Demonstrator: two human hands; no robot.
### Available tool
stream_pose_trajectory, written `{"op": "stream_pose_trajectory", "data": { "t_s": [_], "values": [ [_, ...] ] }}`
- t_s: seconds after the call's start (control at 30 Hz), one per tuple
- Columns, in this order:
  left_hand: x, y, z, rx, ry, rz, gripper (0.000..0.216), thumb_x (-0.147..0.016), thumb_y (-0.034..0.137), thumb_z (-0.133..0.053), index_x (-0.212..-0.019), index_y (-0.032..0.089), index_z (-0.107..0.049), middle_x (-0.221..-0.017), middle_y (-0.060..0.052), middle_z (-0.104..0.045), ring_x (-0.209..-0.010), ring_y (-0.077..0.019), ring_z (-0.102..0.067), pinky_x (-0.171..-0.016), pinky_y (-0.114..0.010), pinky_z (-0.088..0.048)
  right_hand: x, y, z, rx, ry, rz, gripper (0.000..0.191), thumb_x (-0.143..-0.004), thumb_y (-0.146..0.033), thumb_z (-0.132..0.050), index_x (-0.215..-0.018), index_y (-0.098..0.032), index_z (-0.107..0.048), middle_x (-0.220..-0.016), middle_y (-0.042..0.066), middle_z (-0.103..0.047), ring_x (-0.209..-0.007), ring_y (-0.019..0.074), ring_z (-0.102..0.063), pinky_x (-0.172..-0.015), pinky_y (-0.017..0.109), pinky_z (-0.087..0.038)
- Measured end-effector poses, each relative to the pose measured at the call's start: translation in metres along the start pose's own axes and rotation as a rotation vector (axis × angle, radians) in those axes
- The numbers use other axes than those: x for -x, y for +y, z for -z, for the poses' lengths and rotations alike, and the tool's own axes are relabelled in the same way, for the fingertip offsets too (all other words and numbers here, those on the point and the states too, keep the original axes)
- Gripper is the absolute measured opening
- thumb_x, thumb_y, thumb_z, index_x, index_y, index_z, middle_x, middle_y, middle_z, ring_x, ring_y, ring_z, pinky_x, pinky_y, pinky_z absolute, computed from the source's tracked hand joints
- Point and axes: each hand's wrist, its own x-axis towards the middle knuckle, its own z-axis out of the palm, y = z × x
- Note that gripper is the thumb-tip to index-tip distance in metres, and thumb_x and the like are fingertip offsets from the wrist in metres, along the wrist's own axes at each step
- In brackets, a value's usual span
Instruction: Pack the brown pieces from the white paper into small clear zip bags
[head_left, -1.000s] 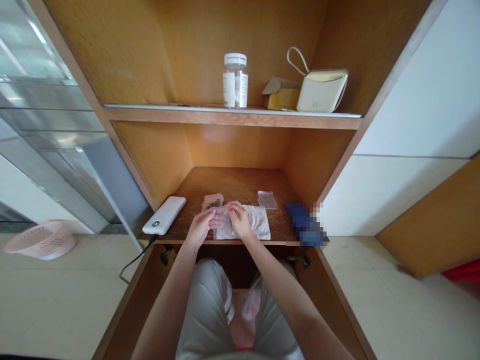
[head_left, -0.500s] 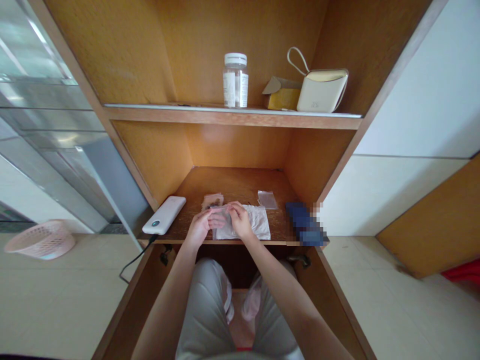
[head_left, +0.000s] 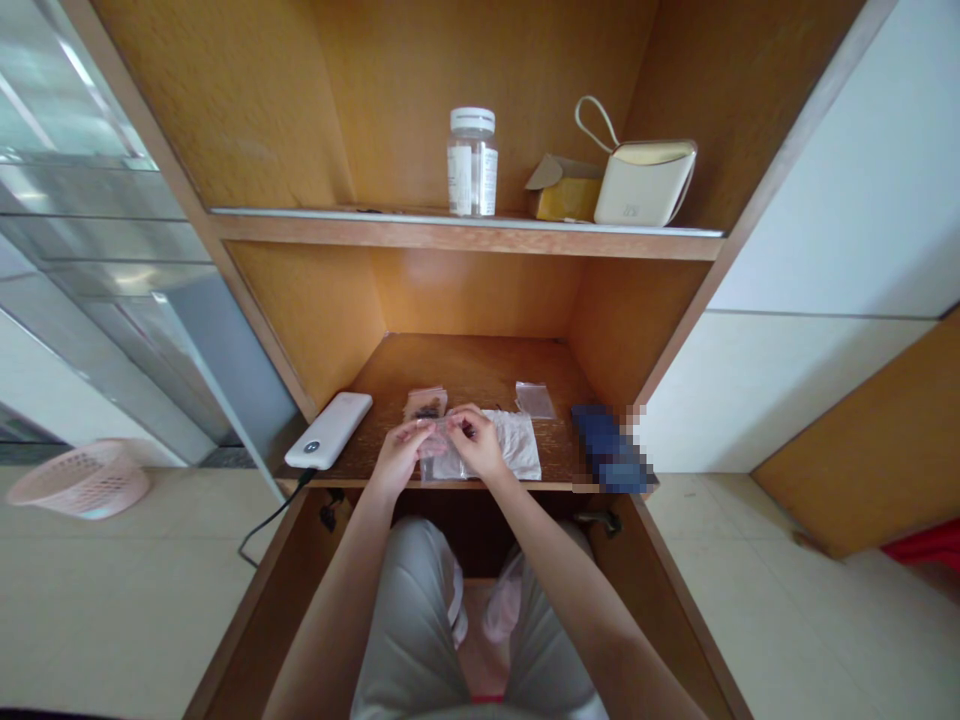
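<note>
Clear plastic bag [head_left: 441, 457] held over the front of the lower shelf [head_left: 480, 362]

You face an open wooden cabinet [head_left: 469, 290], with your legs [head_left: 409, 620] below the front edge of its lower shelf. On the floor [head_left: 172, 610] to your left stands a pink basket [head_left: 82, 480].

Your left hand [head_left: 400, 458] is nearly closed, its thumb and fingertips pinching the left side of the bag. Your right hand [head_left: 478, 440] is curled, a small gap showing inside the bent fingers, and its thumb and fingertips grip the bag near its upper edge. The bag hangs between them, in front of a crumpled whitish packet [head_left: 517, 440] that lies partly behind your right hand.

At the shelf's right end lies a dark blue object [head_left: 611, 447], blurred into blocks; at the left end, a white power bank [head_left: 334, 425] with a black cable [head_left: 270, 532] attached.

On the upper shelf [head_left: 465, 232] a cream case [head_left: 646, 183] leans by an open yellow box [head_left: 568, 198], and a white-capped bottle [head_left: 472, 165] stands upright to their left.

Smallest are two little bags behind your hands: one with dark contents [head_left: 427, 402], one clear [head_left: 535, 400].
</note>
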Motion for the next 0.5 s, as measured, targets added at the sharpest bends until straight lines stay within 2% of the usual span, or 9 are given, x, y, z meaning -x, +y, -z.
{"op": "stream_pose_trajectory", "data": {
  "t_s": [0.13,0.5],
  "values": [
    [-0.0015,-0.0016,0.0006,-0.021,-0.004,0.003,0.031,-0.056,0.034,-0.077,-0.073,0.012,-0.064,-0.068,-0.003,-0.068,-0.054,-0.0161,-0.065,-0.059,-0.031,-0.056,-0.0001,-0.0005,0.0005,0.007,-0.016,0.027,0.006,-0.074,-0.017,-0.055,-0.069,-0.019,-0.055,-0.081,0.004,-0.059,-0.079,0.0151,-0.056,-0.072,0.028,-0.045],
    [-0.0019,-0.0041,0.002,-0.069,-0.021,-0.01,0.03,-0.055,0.032,-0.077,-0.076,0.014,-0.064,-0.073,-0.003,-0.068,-0.056,-0.0171,-0.065,-0.057,-0.032,-0.056,0.0004,0.0019,-0.0013,0.043,-0.04,0.019,0.007,-0.073,-0.016,-0.056,-0.067,-0.02,-0.054,-0.082,0.003,-0.058,-0.08,0.015,-0.056,-0.073,0.028,-0.045]
  ]
}}
